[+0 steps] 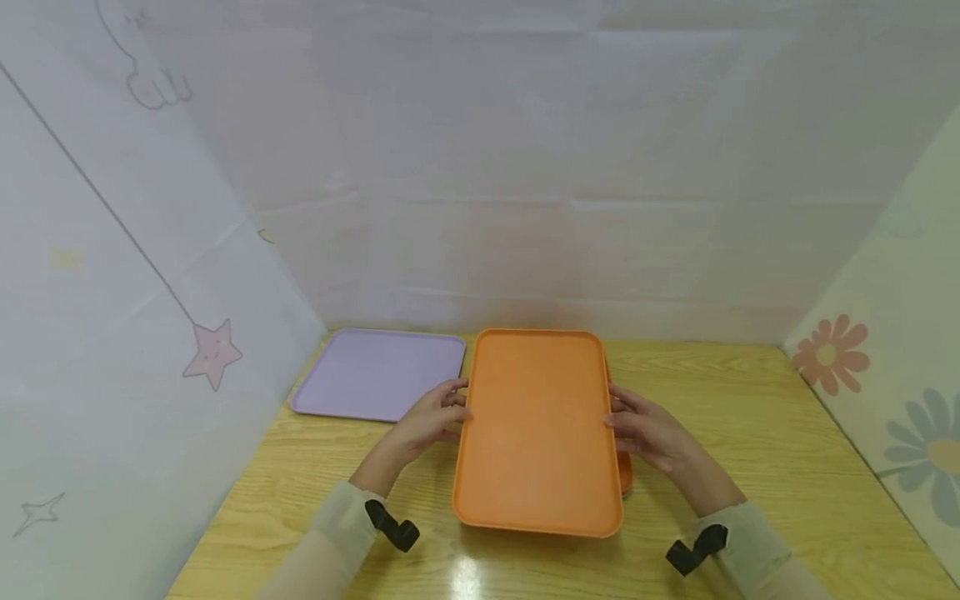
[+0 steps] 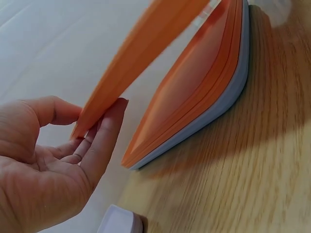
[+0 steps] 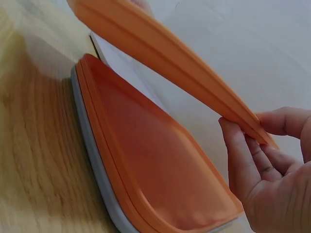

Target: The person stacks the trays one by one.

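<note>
Both hands hold an orange tray (image 1: 538, 433) by its two long sides, raised above a stack of trays. My left hand (image 1: 435, 417) pinches the left rim, thumb on top and fingers beneath. On the opposite rim, my right hand (image 1: 648, 429) grips the same way. Under the lifted tray lies the stack, with orange trays (image 3: 155, 160) uppermost and a grey-blue tray (image 2: 228, 97) at the bottom. From the head view most of that stack is hidden, apart from a strip along the right.
A purple tray (image 1: 382, 371) lies flat at the back left of the wooden table (image 1: 750, 433). Light printed sheets (image 1: 525, 183) stand as walls behind and at both sides. A black wrist mount (image 1: 393, 527) sits on the left sleeve, another (image 1: 697, 550) on the right.
</note>
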Demonstrator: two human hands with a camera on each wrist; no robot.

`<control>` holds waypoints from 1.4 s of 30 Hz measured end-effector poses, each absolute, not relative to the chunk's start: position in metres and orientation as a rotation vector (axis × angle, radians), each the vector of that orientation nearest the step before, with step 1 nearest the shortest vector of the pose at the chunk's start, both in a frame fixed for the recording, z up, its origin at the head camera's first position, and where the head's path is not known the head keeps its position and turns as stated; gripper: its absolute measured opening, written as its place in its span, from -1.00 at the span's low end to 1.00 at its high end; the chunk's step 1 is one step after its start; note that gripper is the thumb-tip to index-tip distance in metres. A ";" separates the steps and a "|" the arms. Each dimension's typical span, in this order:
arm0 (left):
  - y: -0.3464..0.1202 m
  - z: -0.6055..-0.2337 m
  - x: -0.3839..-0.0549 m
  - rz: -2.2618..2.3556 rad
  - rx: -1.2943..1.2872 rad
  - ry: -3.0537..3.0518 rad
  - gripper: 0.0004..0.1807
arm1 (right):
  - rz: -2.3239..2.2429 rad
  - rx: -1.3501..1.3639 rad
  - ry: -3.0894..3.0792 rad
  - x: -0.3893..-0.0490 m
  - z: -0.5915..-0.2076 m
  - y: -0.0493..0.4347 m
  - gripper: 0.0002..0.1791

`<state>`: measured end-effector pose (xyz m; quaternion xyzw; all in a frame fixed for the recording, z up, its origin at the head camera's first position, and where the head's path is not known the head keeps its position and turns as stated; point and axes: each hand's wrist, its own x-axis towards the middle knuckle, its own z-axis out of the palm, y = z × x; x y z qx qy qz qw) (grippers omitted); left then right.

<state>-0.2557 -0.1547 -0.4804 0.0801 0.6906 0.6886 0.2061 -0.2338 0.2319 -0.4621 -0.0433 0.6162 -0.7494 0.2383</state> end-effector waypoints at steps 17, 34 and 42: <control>-0.132 -0.482 -0.283 1.916 0.149 1.889 -0.21 | -1.881 -0.074 1.846 -0.262 -0.463 0.252 -0.12; -0.117 -0.490 -0.306 1.854 0.139 1.950 -0.19 | -1.862 0.019 1.893 -0.288 -0.475 0.261 -0.13; -0.113 -0.494 -0.312 1.805 0.154 1.997 -0.20 | -1.847 0.023 1.937 -0.293 -0.478 0.263 -0.15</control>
